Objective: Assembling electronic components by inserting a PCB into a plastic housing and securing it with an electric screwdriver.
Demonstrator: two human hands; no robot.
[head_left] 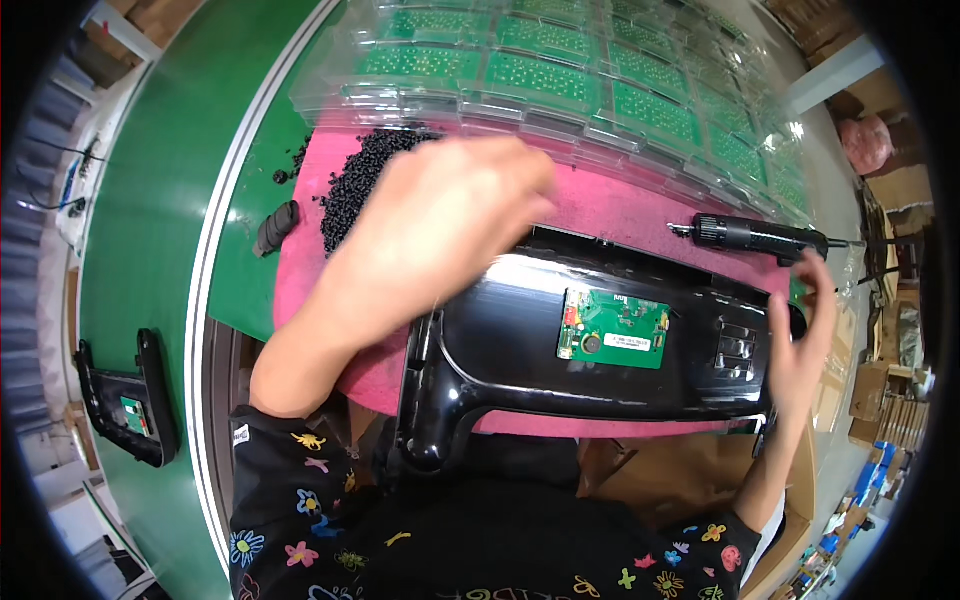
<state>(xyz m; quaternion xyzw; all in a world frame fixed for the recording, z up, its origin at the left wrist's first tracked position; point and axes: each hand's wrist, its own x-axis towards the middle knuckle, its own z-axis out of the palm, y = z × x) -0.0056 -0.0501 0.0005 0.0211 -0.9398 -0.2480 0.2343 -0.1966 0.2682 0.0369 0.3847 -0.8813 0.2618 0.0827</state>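
Observation:
A glossy black plastic housing [520,375] lies in front of me with its inner side up. A green circuit board [625,345] with a white label sits inside it. My left hand [465,205] is over the housing's upper left edge, beside a heap of small black screws [352,190]; motion blurs its fingers, so their grip cannot be made out. At the housing's right end is my right hand [800,335], thumb and fingers apart, close to the rear of a black electric screwdriver [755,236]. Whether it touches the housing is unclear.
Clear plastic trays of green circuit boards [540,75] stand along the far side of the pink mat [590,200]. A dark rolled object [276,228] lies left of the screws. Another black housing [130,400] with a board rests on the green surface [150,250] at far left.

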